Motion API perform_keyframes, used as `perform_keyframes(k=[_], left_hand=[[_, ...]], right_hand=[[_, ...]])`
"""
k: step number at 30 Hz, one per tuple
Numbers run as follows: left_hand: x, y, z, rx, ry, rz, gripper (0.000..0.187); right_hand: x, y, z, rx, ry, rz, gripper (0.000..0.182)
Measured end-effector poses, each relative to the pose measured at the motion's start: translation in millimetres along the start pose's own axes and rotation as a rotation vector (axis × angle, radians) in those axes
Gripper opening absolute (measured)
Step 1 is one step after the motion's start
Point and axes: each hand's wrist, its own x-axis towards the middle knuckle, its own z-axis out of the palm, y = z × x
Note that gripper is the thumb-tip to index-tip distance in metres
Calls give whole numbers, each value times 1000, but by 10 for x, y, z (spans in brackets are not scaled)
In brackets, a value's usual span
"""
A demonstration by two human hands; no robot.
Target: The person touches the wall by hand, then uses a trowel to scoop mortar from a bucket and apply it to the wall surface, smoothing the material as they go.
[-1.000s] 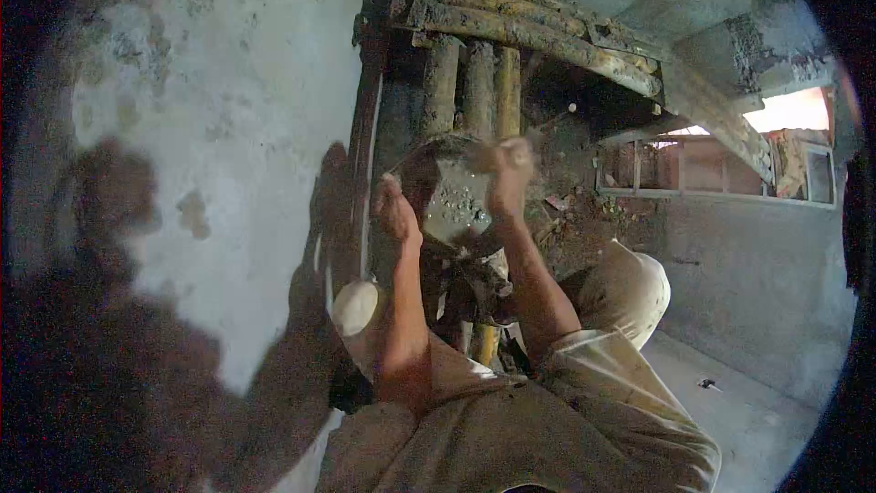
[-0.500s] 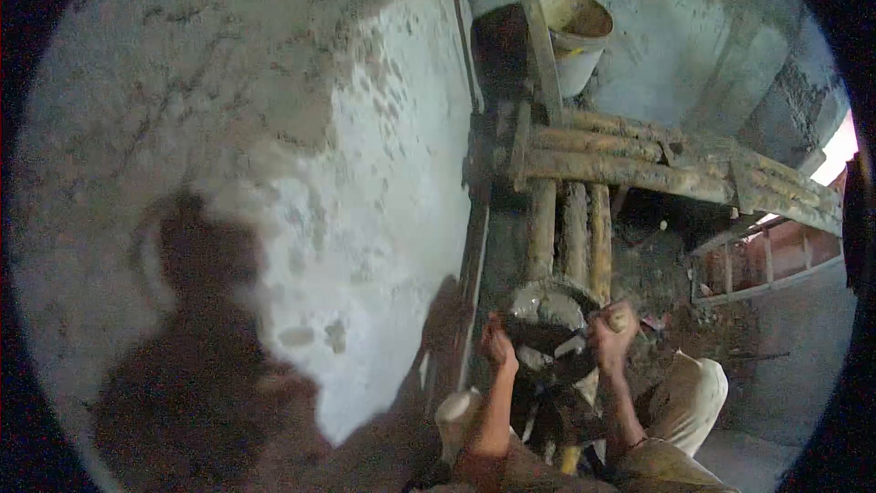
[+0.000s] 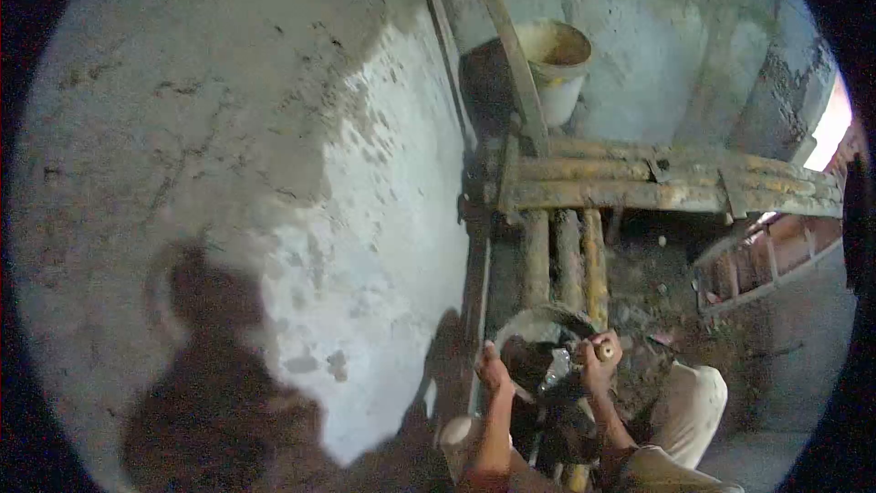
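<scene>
The round pan sits between the person's knees, with wet grey material inside. The left hand grasps its rim; the right hand is clenched around a round-ended handle (the tool's working end cannot be made out). Beyond lie wooden poles, then a stained bucket.

Rough wall, wooden poles
We see a wall patchy with coarse matt grey and paler, smoother plaster; round poles of scuffed yellowish wood; and matt cloth trousers, pale and creased.
</scene>
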Motion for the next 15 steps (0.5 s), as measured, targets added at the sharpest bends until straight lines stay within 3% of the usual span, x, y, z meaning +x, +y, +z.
perform_keyframes(k=[1, 2, 3, 4, 5, 6, 9, 10, 13, 15], left_hand=[[-185, 213, -18, 126, -33, -180, 67], [-428, 576, -13, 254, -70, -362, 78], [-755, 1153, 15, 218, 45, -353, 76], [-773, 1073, 27, 234, 52, -384, 76], [-778, 959, -45, 238, 56, -384, 70], [-726, 878, -64, 233, 56, -369, 64], [-550, 849, -15, 185, 33, -298, 53], [-596, 781, -88, 218, -4, -240, 67], [-426, 721, -103, 212, -117, -113, 76], [-443, 626, -14, 331, 30, -105, 67]], right_hand=[[-11, -17, -191, -30, -8, 10, 15], [57, -100, -320, 103, 25, 220, 16], [141, -258, -431, 236, 57, 440, 17], [380, -897, -471, 433, 61, 419, 19], [333, -839, -459, 305, 253, 291, 19], [307, -713, -470, 323, 94, 368, 18], [317, -537, 72, -22, -71, 285, 22], [423, -600, 354, -19, -88, 270, 24], [725, -238, 777, 21, -107, 205, 23], [1050, -1016, 579, 182, 22, 95, 20]])
